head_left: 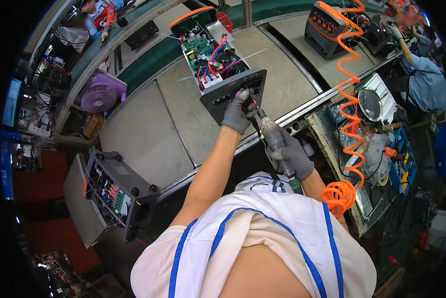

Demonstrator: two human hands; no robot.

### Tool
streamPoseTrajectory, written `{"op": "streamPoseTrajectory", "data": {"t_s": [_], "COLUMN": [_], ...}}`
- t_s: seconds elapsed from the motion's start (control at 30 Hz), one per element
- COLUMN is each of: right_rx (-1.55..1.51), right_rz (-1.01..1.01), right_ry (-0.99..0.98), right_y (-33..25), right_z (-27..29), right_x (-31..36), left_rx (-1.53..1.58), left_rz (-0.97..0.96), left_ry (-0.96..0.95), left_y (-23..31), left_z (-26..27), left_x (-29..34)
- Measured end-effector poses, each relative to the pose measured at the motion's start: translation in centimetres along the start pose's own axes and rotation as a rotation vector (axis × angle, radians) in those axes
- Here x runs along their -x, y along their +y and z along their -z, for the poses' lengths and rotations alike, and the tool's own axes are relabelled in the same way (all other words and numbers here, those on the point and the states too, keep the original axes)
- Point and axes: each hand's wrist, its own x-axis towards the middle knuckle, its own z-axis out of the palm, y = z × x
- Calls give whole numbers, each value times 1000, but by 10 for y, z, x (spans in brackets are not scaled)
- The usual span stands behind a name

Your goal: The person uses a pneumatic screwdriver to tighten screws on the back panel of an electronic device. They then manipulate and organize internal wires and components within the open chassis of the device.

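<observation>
In front of me on the line stands an opened electrical unit with a dark front panel [222, 98], its green circuit board [198, 45] and red and blue wires exposed behind it. My right hand [293, 155], in a grey glove, is wrapped round a pneumatic screwdriver [271, 131]. The driver's bit points up at the panel's lower right part. My left hand [237, 113], gloved too, is at the panel beside the bit, with its fingers drawn together. Whatever is between those fingertips is too small to make out.
A coiled orange air hose [351, 99] hangs at the right, above a parts bench with a blue tray [404, 159]. Left of me, another opened unit [121, 191] stands low down. A purple fan [100, 94] is at the far left. Co-workers [426, 82] are across the line.
</observation>
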Motion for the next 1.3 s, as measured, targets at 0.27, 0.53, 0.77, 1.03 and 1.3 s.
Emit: {"op": "streamPoseTrajectory", "data": {"t_s": [0.27, 0.53, 0.77, 1.03, 1.3], "right_rx": [59, 127, 112, 93, 108], "right_rz": [67, -26, -22, -38, 34], "right_ry": [24, -14, -63, -55, -54], "right_y": [6, -15, -23, -24, -23], "right_z": [11, 21, 20, 31, 35], "right_x": [0, 41, 52, 49, 29], "left_rx": [231, 123, 7, 9, 172], "left_rz": [-18, -97, 5, 46, -66], "left_ry": [-83, -34, -50, -81, 106], "left_y": [-4, -17, -18, -22, -41], "left_z": [-7, 0, -19, -22, -43], "left_x": [16, 16, 20, 15, 2]}}
